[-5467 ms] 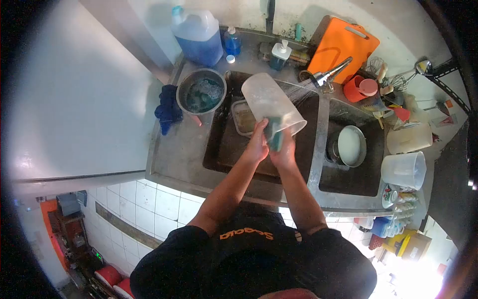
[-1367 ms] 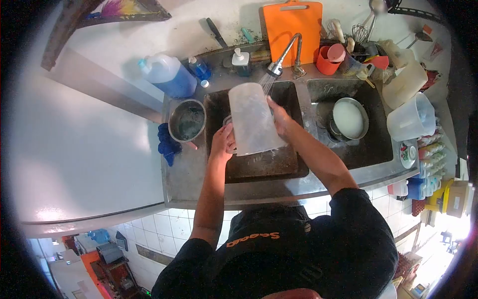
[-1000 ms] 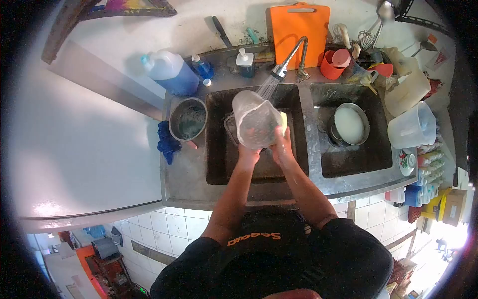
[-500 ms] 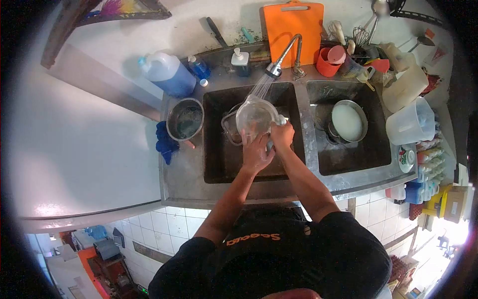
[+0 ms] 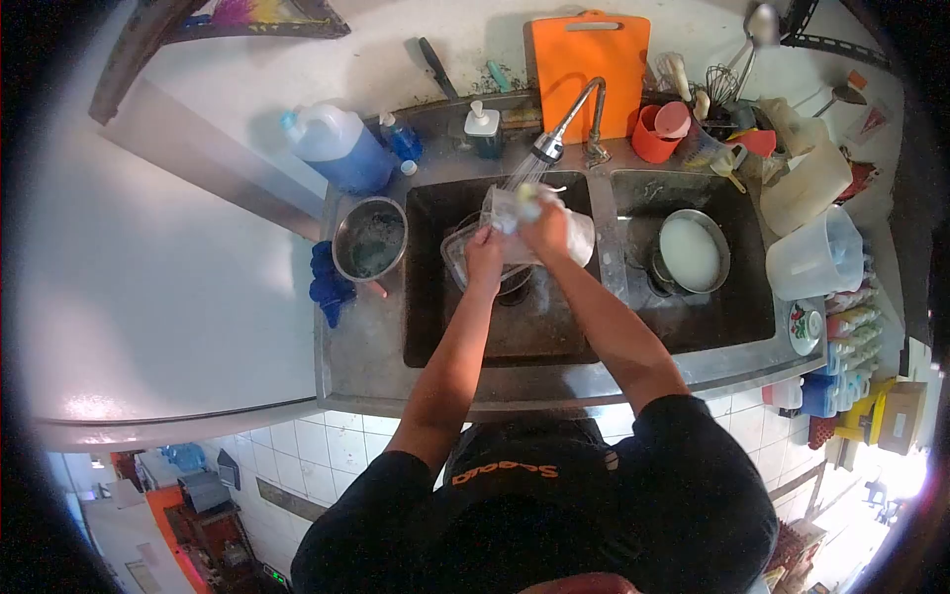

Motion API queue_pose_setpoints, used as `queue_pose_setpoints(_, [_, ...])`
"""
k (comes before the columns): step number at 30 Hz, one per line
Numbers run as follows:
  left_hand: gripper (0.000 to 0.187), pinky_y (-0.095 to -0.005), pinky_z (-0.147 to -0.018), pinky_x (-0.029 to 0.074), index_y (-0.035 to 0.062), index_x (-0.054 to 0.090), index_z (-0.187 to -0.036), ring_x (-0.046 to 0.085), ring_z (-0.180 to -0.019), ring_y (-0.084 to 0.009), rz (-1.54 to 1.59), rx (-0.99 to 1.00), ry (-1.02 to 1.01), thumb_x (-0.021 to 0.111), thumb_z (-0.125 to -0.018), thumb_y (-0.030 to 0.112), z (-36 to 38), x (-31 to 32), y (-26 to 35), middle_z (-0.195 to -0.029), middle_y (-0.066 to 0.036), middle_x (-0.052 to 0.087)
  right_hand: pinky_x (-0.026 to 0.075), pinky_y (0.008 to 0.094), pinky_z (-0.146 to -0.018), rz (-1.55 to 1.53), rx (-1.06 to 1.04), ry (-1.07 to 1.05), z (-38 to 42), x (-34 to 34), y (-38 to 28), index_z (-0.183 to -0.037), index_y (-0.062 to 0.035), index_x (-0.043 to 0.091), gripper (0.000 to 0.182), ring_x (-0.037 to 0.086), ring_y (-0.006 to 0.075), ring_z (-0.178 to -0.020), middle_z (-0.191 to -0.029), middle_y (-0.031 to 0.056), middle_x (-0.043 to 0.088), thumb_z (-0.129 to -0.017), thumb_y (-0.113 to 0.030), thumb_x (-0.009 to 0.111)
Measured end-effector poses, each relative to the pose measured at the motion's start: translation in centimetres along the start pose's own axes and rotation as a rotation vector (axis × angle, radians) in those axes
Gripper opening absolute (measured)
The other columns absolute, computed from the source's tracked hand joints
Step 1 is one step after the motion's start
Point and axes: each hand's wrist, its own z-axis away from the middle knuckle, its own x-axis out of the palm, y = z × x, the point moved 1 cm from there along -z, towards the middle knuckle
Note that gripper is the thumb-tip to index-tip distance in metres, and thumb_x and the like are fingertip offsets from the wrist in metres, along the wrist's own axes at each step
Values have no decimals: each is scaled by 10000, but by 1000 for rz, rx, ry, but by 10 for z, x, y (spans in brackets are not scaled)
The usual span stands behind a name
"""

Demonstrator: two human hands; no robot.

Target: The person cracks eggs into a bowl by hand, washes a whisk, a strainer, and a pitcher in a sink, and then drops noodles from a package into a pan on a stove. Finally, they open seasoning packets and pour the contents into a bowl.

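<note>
Under the running faucet (image 5: pixel 547 148), a clear plastic pitcher (image 5: pixel 576 238) lies tilted on its side above the left sink basin (image 5: pixel 465 337). My left hand (image 5: pixel 484 259) grips its edge on the left. My right hand (image 5: pixel 545 234) is at the pitcher's upper side, blurred, closed round something pale that I cannot make out. Beneath the pitcher a clear rectangular container (image 5: pixel 456 259) rests in the basin. Water sprays down just behind my hands.
A metal bowl of water (image 5: pixel 370 238) and a blue cloth (image 5: pixel 329 285) are on the left counter. The right basin (image 5: pixel 693 322) holds a pot of whitish liquid (image 5: pixel 691 253). Soap bottles, an orange board (image 5: pixel 591 74), cups and a white bucket (image 5: pixel 816 252) stand around.
The pitcher has turned from upright-facing to lying sideways, its body now to the right. My left hand has moved up and left, and my right hand up and left onto the pitcher.
</note>
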Motion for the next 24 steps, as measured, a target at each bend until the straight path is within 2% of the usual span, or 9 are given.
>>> queue_pose_setpoints(3, [228, -287, -685, 456, -9, 599, -1054, 584, -732, -147, -55, 17, 256, 566, -878, 132, -35, -9, -23, -852, -40, 616, 428, 433, -884, -92, -300, -127, 19, 24, 21, -1098, 33, 578, 524, 556, 412, -978, -1002, 275, 582, -614, -120, 706])
queue_pose_setpoints(5, [235, -302, -682, 455, -3, 592, -1050, 585, -736, -165, 81, -115, 281, 592, -851, 122, -6, 7, 14, -868, -48, 612, 430, 440, -878, 81, -330, 207, 19, 14, 22, -1093, 13, 579, 497, 557, 412, -947, -976, 259, 583, -624, -96, 698])
queue_pose_setpoints(6, [219, -324, -698, 464, -10, 605, -992, 585, -783, -186, 14, -243, 409, 601, -831, 139, -3, 7, 12, -916, -77, 616, 435, 447, -855, 160, -132, 295, 14, 7, 20, -1073, -1, 583, 462, 556, 409, -902, -929, 239, 578, -626, -70, 676])
queue_pose_setpoints(7, [219, -324, -698, 464, -10, 605, -992, 585, -783, -186, 12, -244, 413, 601, -831, 139, -4, -1, 2, -916, -77, 616, 444, 418, -817, -98, 18, 518, -3, 20, 36, -1051, -7, 569, 420, 560, 385, -862, -892, 213, 572, -643, -50, 664])
queue_pose_setpoints(10, [201, -341, -709, 469, 3, 603, -971, 587, -814, -195, 214, -146, 450, 583, -858, 168, -9, -23, -23, -913, -85, 621, 412, 383, -890, -62, 249, 566, -6, -13, 43, -1068, -21, 581, 474, 543, 364, -1018, -1026, 201, 575, -604, -12, 681])
queue_pose_setpoints(12, [217, -358, -726, 475, 11, 592, -963, 595, -808, -215, 310, -88, 490, 551, -897, 214, -14, -42, -25, -900, -92, 627, 448, 326, -818, -283, 212, 286, 0, -16, 47, -1040, -40, 592, 422, 589, 297, -936, -964, 143, 604, -630, -21, 690])
queue_pose_setpoints(15, [258, -381, -759, 476, 11, 582, -968, 598, -829, -234, 373, -153, 365, 517, -925, 257, -15, -71, -30, -902, -101, 629, 468, 304, -764, -325, -4, 225, -9, -15, 74, -1030, -44, 605, 358, 619, 241, -849, -897, 112, 641, -679, -45, 675])
queue_pose_setpoints(19, [300, -395, -787, 478, 28, 547, -1008, 595, -877, -247, 460, -158, 257, 503, -929, 314, -2, -76, -46, -955, -106, 614, 466, 292, -758, -431, 99, -122, -37, -31, 43, -952, -25, 649, 190, 604, 168, -836, -894, 60, 649, -771, -81, 631])
queue_pose_setpoints(24, [350, -388, -783, 481, 32, 513, -1079, 586, -911, -260, 667, -154, 87, 504, -924, 345, -18, -114, -58, -994, -108, 603, 479, 357, -815, -70, -79, -245, -21, -37, 60, -969, 21, 614, 281, 618, 307, -932, -962, 164, 641, -704, -70, 643])
